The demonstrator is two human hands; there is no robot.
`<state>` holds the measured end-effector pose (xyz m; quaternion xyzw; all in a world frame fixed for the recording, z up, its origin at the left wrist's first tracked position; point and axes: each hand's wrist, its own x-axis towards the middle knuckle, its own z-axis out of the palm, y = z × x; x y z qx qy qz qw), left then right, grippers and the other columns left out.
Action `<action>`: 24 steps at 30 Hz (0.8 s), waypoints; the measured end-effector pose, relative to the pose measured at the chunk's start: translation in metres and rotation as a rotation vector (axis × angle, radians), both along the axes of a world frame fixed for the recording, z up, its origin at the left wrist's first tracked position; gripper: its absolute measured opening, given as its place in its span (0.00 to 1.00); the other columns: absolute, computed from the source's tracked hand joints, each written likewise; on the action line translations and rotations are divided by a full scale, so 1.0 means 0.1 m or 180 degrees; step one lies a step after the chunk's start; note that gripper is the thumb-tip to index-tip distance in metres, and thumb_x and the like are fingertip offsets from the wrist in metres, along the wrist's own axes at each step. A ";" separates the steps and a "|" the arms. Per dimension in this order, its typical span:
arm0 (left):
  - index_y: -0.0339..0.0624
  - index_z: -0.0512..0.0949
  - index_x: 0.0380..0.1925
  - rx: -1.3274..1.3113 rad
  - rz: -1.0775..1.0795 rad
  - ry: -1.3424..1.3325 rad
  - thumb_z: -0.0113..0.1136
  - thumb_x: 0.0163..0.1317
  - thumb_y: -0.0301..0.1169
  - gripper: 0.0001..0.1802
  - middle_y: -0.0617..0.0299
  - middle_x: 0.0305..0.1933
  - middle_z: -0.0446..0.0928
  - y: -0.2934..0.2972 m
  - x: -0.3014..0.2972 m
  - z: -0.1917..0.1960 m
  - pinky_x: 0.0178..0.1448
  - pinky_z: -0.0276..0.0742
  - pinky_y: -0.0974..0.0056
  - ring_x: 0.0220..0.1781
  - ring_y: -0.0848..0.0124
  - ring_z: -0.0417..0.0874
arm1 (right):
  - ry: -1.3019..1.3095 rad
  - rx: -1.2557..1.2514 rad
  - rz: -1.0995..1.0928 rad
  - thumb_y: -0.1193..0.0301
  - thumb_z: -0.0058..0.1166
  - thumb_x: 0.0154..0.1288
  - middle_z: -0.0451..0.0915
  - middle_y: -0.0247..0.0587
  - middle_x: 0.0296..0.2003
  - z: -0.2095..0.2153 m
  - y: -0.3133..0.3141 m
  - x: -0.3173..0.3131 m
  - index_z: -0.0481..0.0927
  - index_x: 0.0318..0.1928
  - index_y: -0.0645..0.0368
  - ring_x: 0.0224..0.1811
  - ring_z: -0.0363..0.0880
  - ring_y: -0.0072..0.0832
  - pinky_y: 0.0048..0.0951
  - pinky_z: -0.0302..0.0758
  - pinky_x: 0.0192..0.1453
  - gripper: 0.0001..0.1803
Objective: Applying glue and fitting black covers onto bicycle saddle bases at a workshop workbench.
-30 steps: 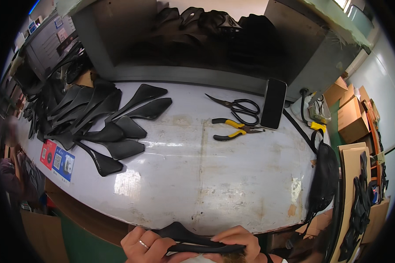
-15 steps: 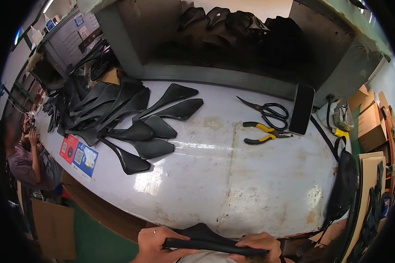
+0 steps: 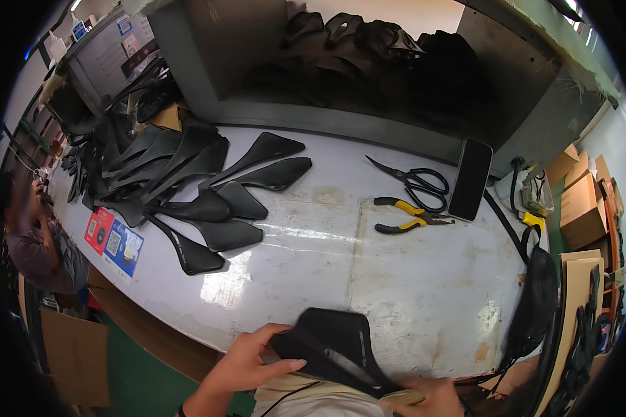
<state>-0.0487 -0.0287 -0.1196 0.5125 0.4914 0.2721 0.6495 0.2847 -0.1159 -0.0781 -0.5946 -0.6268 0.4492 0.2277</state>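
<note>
1. At the far left edge another person (image 3: pixel 38 243) in a dark top stands beside the workbench (image 3: pixel 410 306), hands raised; little more of them can be made out.
2. On the left part of the worn white bench top lies a fan of black bicycle saddles (image 3: pixel 188 187), overlapping one another, narrow noses pointing mostly right and toward the far side. Just near of them, at the bench's left edge, lie a red card (image 3: pixel 99 230) and a blue card (image 3: pixel 124 247), side by side.
3. The left hand (image 3: pixel 247 361) comes up from the near edge, left of centre. Its fingers are curled partly closed around the left end of a black saddle shell (image 3: pixel 337 347), thumb along the underside edge.
4. The black saddle shell sits at the near edge of the bench, centre, held just above the person's lap. It is matte black, wide and rounded at its far end and narrowing toward the near right, with a long pale slot or rail line running along it.
5. The right hand (image 3: pixel 431 397) is at the near edge, right of centre, blurred and mostly cut off; it touches the narrow end of the shell, but how far it is closed cannot be told.
6. Farther off, right of centre, lie yellow-handled pliers (image 3: pixel 410 217), with black scissors (image 3: pixel 414 182) just beyond them and a dark phone (image 3: pixel 470 178) propped to their right.
7. At the right end of the bench a black saddle (image 3: pixel 532 306) hangs over the edge; cardboard boxes (image 3: pixel 581 205) stand beyond it.
</note>
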 end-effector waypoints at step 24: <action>0.39 0.75 0.55 0.0669 -0.1025 -0.0182 0.58 0.75 0.34 0.14 0.44 0.36 0.80 -0.05 0.94 0.24 0.36 0.79 0.54 0.34 0.50 0.86 | 0.2565 0.4147 0.0891 0.68 0.65 0.68 0.78 0.40 0.18 0.01 0.52 -0.62 0.74 0.24 0.59 0.17 0.78 0.33 0.39 0.85 0.29 0.17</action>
